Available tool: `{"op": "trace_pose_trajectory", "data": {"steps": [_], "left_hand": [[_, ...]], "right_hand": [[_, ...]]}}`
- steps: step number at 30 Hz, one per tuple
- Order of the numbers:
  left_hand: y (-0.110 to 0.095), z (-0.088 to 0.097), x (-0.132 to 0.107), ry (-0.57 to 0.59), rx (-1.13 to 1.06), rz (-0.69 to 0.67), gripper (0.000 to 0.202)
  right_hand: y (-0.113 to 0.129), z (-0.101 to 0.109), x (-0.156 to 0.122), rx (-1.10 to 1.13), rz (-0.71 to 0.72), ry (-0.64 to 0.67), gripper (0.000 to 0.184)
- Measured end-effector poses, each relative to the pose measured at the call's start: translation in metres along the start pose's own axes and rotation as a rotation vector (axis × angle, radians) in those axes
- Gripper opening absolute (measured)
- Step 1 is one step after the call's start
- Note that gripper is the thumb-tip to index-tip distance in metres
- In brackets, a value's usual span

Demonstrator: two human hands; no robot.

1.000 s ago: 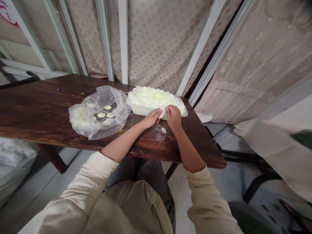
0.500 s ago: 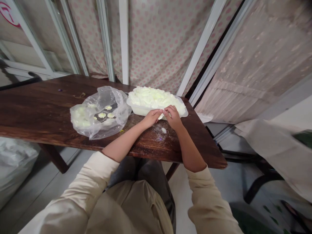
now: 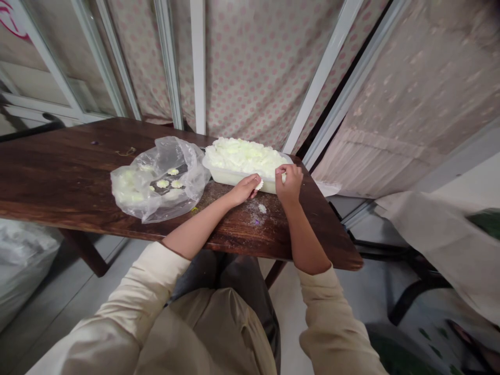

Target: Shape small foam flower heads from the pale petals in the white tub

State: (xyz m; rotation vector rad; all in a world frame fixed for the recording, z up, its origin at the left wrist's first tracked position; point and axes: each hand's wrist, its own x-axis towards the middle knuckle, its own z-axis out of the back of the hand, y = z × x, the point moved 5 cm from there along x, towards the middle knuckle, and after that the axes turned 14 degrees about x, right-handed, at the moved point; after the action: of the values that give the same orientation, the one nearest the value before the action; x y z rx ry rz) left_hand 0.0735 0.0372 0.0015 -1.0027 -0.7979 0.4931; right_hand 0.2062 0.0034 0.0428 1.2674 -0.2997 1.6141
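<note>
A shallow white tray (image 3: 230, 177) heaped with pale cream flower-like pieces (image 3: 242, 152) sits at the far right of the dark wooden table (image 3: 58, 177). My left hand (image 3: 245, 188) rests on the table against the tray's near edge, fingers pinched on one small white piece (image 3: 259, 183). My right hand (image 3: 288, 182) has its fingers curled in the heap at the tray's right end, gripping pieces there. Another small white piece (image 3: 262, 209) lies on the table between my wrists.
A crumpled clear plastic bag (image 3: 160, 179) with several pale pieces on it lies left of the tray. White crumbs dust the table near my hands. Dotted curtain and white bars stand behind. A white sack (image 3: 21, 260) is on the floor at left.
My right hand has left my left hand and moved right and away, into the tray's right end. My left hand stays put with the white piece.
</note>
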Motion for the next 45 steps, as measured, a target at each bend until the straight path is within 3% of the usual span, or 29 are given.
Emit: {"op": "trace_pose_trajectory", "data": {"steps": [5,10,13,19,25,29,36,41,45], "left_hand": [[0.001,0.004,0.001,-0.041,-0.001,-0.005,0.034],[0.004,0.005,0.002,-0.066,-0.010,-0.007,0.034],[0.006,0.005,0.002,-0.078,0.018,0.000,0.036],[0.004,0.000,0.002,-0.042,0.035,-0.025,0.044],[0.002,-0.002,-0.001,0.025,0.035,-0.003,0.040],[0.003,-0.002,-0.001,0.037,0.075,0.008,0.038],[0.003,-0.001,0.000,0.014,0.098,0.026,0.036],[0.003,0.001,0.001,-0.012,0.102,0.024,0.036],[0.002,0.003,0.000,-0.045,0.115,0.023,0.039]], "right_hand": [[0.024,-0.021,-0.004,0.362,0.119,0.311,0.028],[0.022,-0.030,-0.007,0.516,0.009,0.375,0.031],[0.021,-0.032,-0.008,0.519,0.027,0.389,0.030],[0.020,-0.031,-0.006,0.065,0.120,0.305,0.032],[-0.003,-0.014,-0.002,-0.179,-0.074,0.082,0.032],[-0.019,-0.003,0.000,-0.217,-0.167,-0.027,0.025],[-0.028,-0.005,0.002,-0.153,-0.194,0.002,0.014],[-0.033,-0.004,0.001,-0.154,-0.208,-0.041,0.024],[-0.014,0.003,-0.001,-0.110,-0.094,-0.116,0.031]]}}
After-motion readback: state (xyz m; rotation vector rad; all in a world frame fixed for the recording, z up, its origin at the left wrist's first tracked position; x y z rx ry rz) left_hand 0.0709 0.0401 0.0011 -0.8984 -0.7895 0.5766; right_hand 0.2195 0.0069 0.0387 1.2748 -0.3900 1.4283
